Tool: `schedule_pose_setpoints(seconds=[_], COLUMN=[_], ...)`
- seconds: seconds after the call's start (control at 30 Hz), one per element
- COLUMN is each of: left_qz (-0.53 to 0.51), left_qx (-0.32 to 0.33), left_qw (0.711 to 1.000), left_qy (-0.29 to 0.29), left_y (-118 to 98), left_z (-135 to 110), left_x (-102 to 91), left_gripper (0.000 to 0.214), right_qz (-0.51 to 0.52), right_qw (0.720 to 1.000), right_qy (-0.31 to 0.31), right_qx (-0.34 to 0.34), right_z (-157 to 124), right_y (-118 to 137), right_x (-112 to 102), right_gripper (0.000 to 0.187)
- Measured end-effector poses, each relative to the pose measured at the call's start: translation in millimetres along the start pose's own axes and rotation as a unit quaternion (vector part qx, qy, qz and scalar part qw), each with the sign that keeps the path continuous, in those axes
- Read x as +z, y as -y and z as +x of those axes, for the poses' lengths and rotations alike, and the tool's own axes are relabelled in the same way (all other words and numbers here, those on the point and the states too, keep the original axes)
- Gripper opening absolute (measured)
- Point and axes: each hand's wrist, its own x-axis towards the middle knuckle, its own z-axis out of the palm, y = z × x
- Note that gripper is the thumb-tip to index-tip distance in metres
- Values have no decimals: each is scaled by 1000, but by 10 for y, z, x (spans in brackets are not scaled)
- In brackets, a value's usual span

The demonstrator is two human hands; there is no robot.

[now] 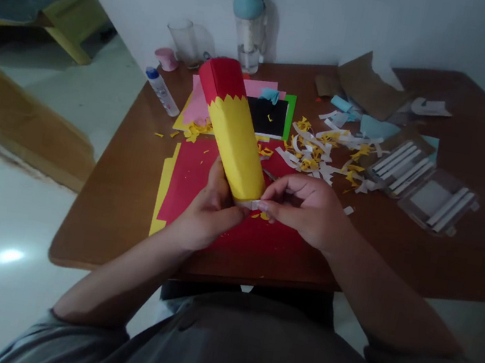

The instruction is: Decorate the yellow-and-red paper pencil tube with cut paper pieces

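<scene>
A long paper tube point(233, 127), yellow with a red zigzag-edged top, points up and away from me above the table. My left hand point(207, 210) grips its near, lower end from the left, fingers closed round it. My right hand point(307, 208) pinches a small white strip, perhaps tape, at the tube's bottom edge, its fingers pressed together. Below both hands lies a red paper sheet point(187, 178) on top of a yellow sheet point(163, 190).
The brown table point(465, 268) carries white and yellow paper scraps point(317, 147), pink, green and black sheets point(270, 115), clear boxes of white sticks point(427, 188), cardboard pieces point(370, 88), a glue bottle point(162, 90), a blue-lidded water bottle point(249, 28) and a glass point(184, 42).
</scene>
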Motion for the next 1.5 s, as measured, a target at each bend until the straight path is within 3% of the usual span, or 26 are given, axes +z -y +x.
schedule_pose_setpoints(seconds=[0.2,0.43,0.6,0.83,0.93,1.07,1.3,1.4,1.5], left_qz=[8,31,76,101,95,75,62,48,11], left_qx=[14,24,57,101,107,97,79,65,23], left_qw=[1000,999,994,989,989,992,995,997,999], left_qy=[17,-9,-48,-42,-33,-40,-24,-16,45], left_y=[49,17,30,117,107,62,11,-38,-79], left_z=[-15,-43,-86,-125,-143,-176,-191,-193,-191], left_x=[-46,64,120,74,75,111,138,116,86], left_gripper=[108,115,106,87,81,83,98,89,76], right_qz=[-18,-41,-54,-52,-40,-12,-30,-36,-2], right_qw=[1000,998,996,996,997,998,999,999,998], right_qy=[-12,-31,-51,-53,-54,-59,-44,-29,32], right_qx=[8,-21,-43,-53,-38,-20,2,18,60], right_z=[2,-23,-44,-60,-68,-76,-62,-58,-66], right_y=[32,6,-26,-47,-16,30,51,73,71], right_x=[11,31,54,88,80,68,17,-19,-25], right_gripper=[43,40,39,37,50,73,77,79,74])
